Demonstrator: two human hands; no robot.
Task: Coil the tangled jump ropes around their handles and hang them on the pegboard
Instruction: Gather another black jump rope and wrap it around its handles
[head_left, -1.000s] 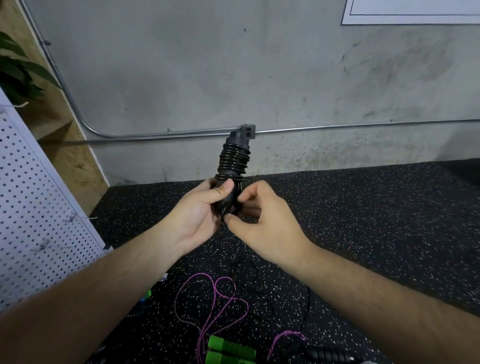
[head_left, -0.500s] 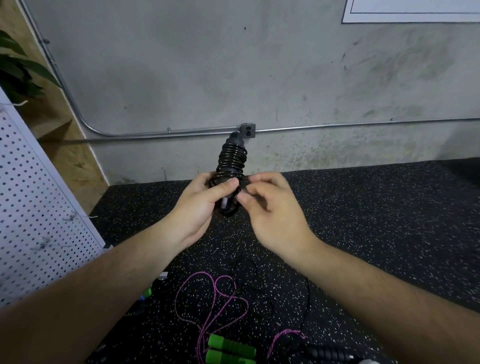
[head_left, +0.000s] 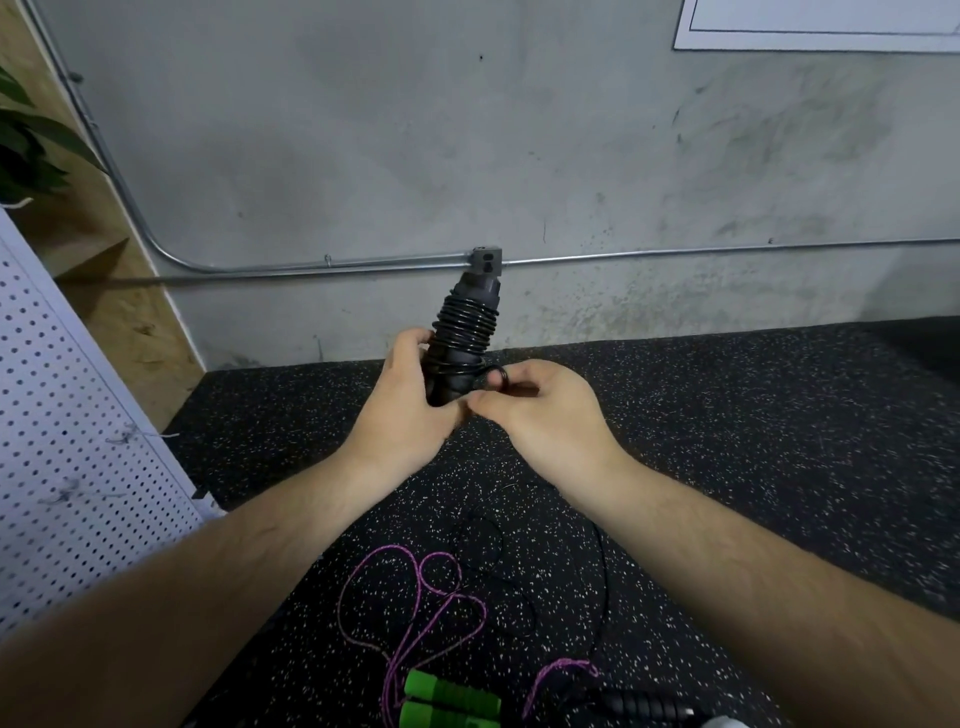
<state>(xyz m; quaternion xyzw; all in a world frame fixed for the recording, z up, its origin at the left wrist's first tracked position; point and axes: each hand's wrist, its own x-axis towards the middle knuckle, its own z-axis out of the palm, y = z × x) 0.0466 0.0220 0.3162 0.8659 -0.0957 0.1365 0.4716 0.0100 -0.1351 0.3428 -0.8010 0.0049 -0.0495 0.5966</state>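
Several tight turns of black cord (head_left: 466, 325) wrap the handles (head_left: 479, 289), held upright above the speckled floor (head_left: 753, 426). The left hand (head_left: 408, 415) clamps the base; the right hand (head_left: 543, 415) pinches a springy loop. It looks light and slick, likely to unwind, so grip the bundle itself.

Glossy black rope (head_left: 466, 322); speckled rubbery floor (head_left: 727, 441); matt concrete wall (head_left: 415, 156).

Black speckled rubber floor (head_left: 727, 441) strewn with loose jump ropes.
A purple rope (head_left: 415, 561) lies in slack loops and runs down to two green handles (head_left: 449, 701) set side by side. A thin black rope (head_left: 605, 571) curls beside it, and a black handle (head_left: 649, 704) lies further right.
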